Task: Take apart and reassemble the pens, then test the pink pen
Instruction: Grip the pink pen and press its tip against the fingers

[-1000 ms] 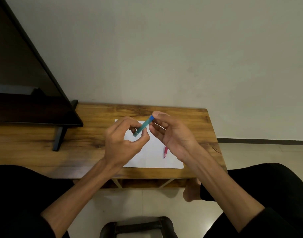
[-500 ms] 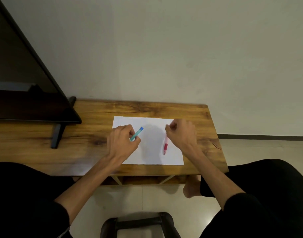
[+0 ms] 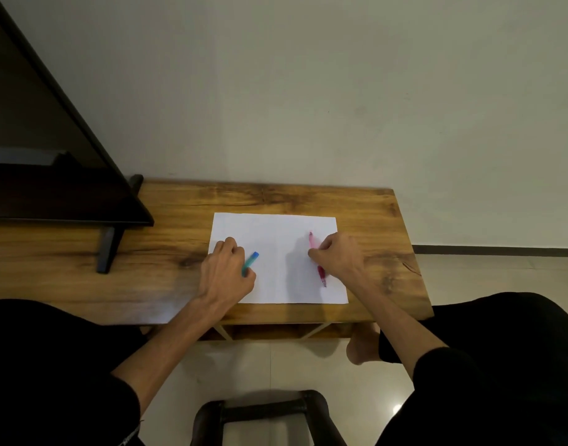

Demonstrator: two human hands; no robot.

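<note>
Left hand (image 3: 226, 275) grips the blue pen (image 3: 250, 259); right hand (image 3: 335, 257) pinches the pink pen (image 3: 318, 262) on the paper (image 3: 276, 252). Risk: a loose pinch lets it roll away.

Left hand (image 3: 226, 275) at frame centre curling around a teal pen (image 3: 250, 259) on white paper (image 3: 276, 239), right hand (image 3: 337, 257) pinching a pink pen (image 3: 321, 272) lying on the paper's right side, wooden worktop (image 3: 167, 252) carrying both, dark screen (image 3: 44, 149) filling upper left.
</note>
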